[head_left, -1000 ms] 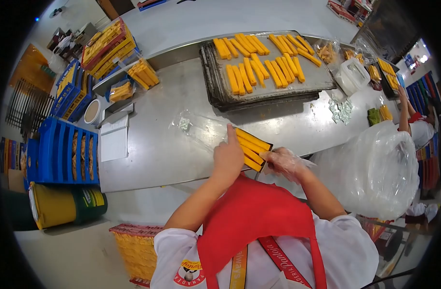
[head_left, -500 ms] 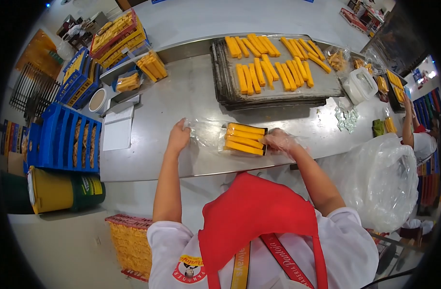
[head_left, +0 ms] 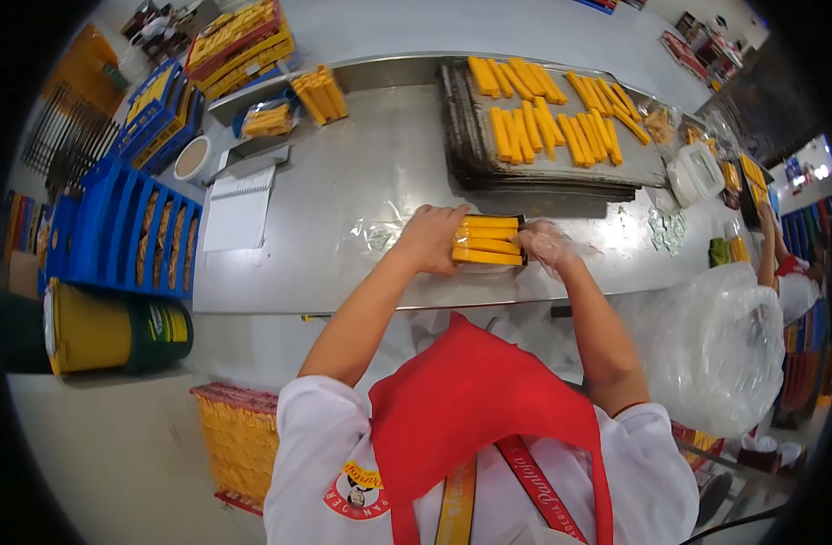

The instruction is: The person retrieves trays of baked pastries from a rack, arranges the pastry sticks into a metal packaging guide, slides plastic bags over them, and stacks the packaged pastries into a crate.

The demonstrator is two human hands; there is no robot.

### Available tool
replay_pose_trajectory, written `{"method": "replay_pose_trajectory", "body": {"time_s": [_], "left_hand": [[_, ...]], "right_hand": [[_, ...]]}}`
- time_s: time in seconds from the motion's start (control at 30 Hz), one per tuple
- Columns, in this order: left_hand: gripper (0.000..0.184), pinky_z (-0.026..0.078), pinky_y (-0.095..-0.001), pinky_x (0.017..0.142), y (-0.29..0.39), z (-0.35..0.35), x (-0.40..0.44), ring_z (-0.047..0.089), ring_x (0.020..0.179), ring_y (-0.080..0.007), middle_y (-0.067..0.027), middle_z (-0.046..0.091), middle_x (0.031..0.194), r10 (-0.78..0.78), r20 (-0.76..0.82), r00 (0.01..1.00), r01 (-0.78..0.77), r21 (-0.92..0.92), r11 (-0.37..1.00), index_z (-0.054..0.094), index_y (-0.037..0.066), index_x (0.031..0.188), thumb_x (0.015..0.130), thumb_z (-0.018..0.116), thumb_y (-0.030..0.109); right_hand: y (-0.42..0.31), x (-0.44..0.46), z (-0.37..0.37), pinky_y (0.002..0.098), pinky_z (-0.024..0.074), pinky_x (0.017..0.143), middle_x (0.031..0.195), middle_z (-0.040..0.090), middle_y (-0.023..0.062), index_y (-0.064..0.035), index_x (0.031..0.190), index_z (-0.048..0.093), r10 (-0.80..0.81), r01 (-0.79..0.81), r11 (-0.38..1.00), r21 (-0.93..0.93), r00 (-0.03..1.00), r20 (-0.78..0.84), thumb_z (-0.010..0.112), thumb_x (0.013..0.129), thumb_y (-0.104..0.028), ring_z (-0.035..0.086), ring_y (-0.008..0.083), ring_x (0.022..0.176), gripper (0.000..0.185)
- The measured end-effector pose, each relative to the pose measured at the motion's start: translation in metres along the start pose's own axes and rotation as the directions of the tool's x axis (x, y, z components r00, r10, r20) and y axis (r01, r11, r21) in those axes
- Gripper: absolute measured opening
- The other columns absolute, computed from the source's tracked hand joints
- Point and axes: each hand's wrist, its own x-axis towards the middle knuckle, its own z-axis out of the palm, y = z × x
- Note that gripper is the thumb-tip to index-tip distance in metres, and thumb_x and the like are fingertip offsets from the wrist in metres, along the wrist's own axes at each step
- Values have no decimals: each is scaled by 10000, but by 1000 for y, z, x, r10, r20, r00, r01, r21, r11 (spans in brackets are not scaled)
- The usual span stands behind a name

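Note:
Several yellow sticks lie side by side in a clear bag with a dark edge, a pack (head_left: 488,239) low over the steel table (head_left: 343,191). My left hand (head_left: 432,238), bare, is wrapped round the pack's left end, and loose clear plastic spreads out to its left. At the right, dark-edged end, my right hand (head_left: 545,247) wears a clear glove and its fingers close on the pack. Beyond the hands, more yellow sticks (head_left: 534,132) lie in rows on a stack of dark trays (head_left: 488,179).
A notebook (head_left: 239,211) and a round tub (head_left: 194,160) are at the left, by a blue crate (head_left: 116,227). Filled bags (head_left: 318,94) stand at the back edge. Right: a white container (head_left: 696,174), a big plastic roll (head_left: 716,350) and a co-worker's arm (head_left: 768,245).
My left hand has moved right, from the bag's far left end to the pack itself, and grips it. My right hand stays at the right end. The camera view has shifted.

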Motion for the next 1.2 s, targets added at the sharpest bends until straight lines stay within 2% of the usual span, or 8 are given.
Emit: {"method": "replay_pose_trajectory", "body": {"time_s": [0.2, 0.37, 0.47, 0.63, 0.83, 0.97, 1.13, 1.2], "left_hand": [[932, 482, -456, 934, -6, 14, -7, 639, 1023, -349, -158, 671, 1048, 55, -250, 967, -93, -147, 985, 522, 15, 1270, 472, 883, 332], [884, 476, -458, 939, -7, 12, -14, 642, 1071, -286, -79, 673, 1061, -61, -103, 993, 55, -57, 997, 552, 104, 1161, 426, 950, 392], [925, 462, -444, 939, -4, 22, -10, 638, 1088, -267, -68, 672, 1076, -79, -173, 982, 74, -32, 997, 550, 113, 1184, 407, 955, 408], [905, 437, -456, 943, 10, 24, -5, 639, 1090, -263, -60, 675, 1081, -201, -289, 936, 220, 33, 975, 555, 122, 1200, 428, 953, 375], [878, 423, -486, 950, 3, 20, 2, 632, 1121, -283, -74, 678, 1103, -245, -251, 937, 252, -5, 968, 544, 126, 1220, 469, 951, 324], [1153, 415, -534, 998, -4, 36, 11, 597, 1189, -293, -88, 637, 1269, -207, -239, 949, 190, -94, 977, 465, 151, 1419, 394, 965, 315], [1137, 411, -523, 1007, 6, 11, -38, 635, 1090, -310, -114, 670, 1171, -331, -235, 914, 309, -126, 943, 431, 32, 1422, 427, 904, 316], [1108, 441, -471, 982, 19, -8, -32, 639, 1042, -348, -159, 680, 1088, -260, -184, 948, 239, -130, 962, 410, -2, 1413, 465, 897, 302]], "right_hand": [[5, -29, -19, 378, 507, 866, 960, 718, 159, 96, 1108, 684, -102, 94, 975, 202, 994, 29, 677, 840, -373, 663, 267, 909, 540], [85, -17, -75, 506, 494, 734, 784, 679, 258, 12, 808, 735, -353, 269, 574, -773, 934, 62, 688, 755, -375, 665, 442, 802, 394], [134, 14, -89, 412, 487, 649, 703, 654, 127, 55, 778, 666, -217, 207, 951, -232, 976, -18, 681, 744, -260, 601, 290, 644, 317], [47, 2, -31, 306, 515, 816, 994, 664, 109, 43, 1014, 700, -147, 224, 727, 649, 974, -172, 612, 905, -194, 622, 202, 956, 275], [73, 69, -53, 371, 470, 591, 879, 716, 96, 8, 1038, 716, -214, 177, 970, -165, 946, -244, 570, 973, -381, 621, 199, 664, 421], [165, 150, -90, 278, 546, 736, 1157, 723, 89, -134, 1386, 583, -882, 542, 162, -825, 454, 124, 398, 1078, -244, 698, 175, 881, 375], [94, 79, -65, 368, 465, 536, 740, 688, 97, -67, 937, 749, -483, 222, 717, -661, 842, -242, 563, 1000, -260, 608, 223, 611, 275], [68, 56, -38, 324, 476, 638, 727, 687, 116, 20, 823, 728, -366, 366, 927, -81, 837, -407, 645, 948, -458, 618, 163, 680, 500]]}}
